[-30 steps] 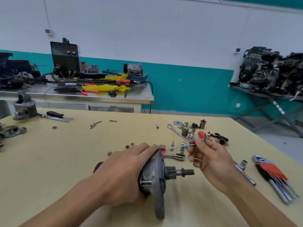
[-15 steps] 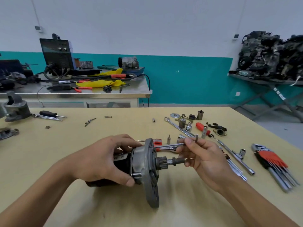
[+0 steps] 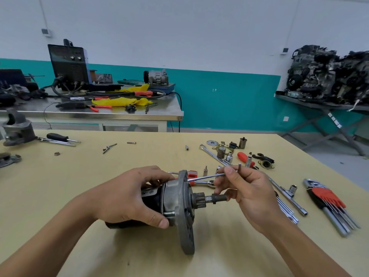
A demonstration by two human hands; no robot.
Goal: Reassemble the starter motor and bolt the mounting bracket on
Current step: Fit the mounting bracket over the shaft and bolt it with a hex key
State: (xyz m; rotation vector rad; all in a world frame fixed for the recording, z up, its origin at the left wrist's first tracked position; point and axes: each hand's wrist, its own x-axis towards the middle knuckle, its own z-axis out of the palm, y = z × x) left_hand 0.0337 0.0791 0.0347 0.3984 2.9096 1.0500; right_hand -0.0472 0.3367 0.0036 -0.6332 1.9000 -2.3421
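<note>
The yellowish table [image 3: 99, 186] carries the starter motor [image 3: 175, 196], a hex key set [image 3: 327, 200], a spanner [image 3: 213, 154], sockets [image 3: 230, 156] and a black-handled screwdriver [image 3: 58, 137].

- The left hand [image 3: 127, 196] covers most of the black body of the starter motor [image 3: 173, 194]; its rear end is hidden.
- Whether the tip of the L-shaped key [image 3: 205, 177] sits in a bolt head is too small to tell.
- The fingers of the right hand [image 3: 253, 196] hide part of the chrome ratchet [image 3: 206, 183].
- The frame's left edge cuts off a grey casting [image 3: 9, 159].
- The engine pile [image 3: 329, 76], upper right, is blurred and cropped.
</note>
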